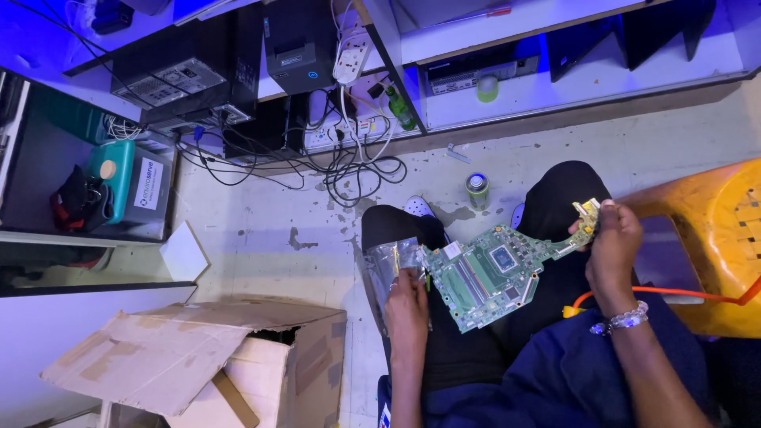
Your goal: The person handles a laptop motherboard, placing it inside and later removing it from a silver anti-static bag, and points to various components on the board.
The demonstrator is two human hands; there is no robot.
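— One cardboard box (206,357) at seven o'clock, flaps open, plain brown with paler patches where tape has come off. Above it, at nine o'clock, one white square card (184,252) lies on the floor (269,214), and one teal case (111,178) with a round tan disc on top sits in a dark cubby beside a grey carton bearing a white rectangular label (148,184).

— And along the top?

— At eleven o'clock, two black computer cases (186,87) under the bench (507,28), each with pale stickers. At twelve, one black boxy printer (300,43), one white power strip (350,55), one tangle of black and white cables (349,162), one green bottle (400,107), and one pale green roll (487,87) on the low shelf. One small can (476,190) with a blue top stands on the floor just past the knees.

— The hands?

— Two. The left hand (406,305), at six o'clock, has its fingers (412,276) pinching one clear, crinkled plastic bag (392,265) together with the left edge of one green circuit board (491,273). The board sits over the lap at about five o'clock, tilted, one dark square chip near its middle. The right hand (614,250), at three o'clock, has its fingers pressed together on the board's narrow right end, where a pale connector piece sticks up. One beaded bracelet (622,319) rings that wrist.

— Further right?

— One orange plastic stool (713,246) at three o'clock, and one orange cable (674,297) running across in front of it.
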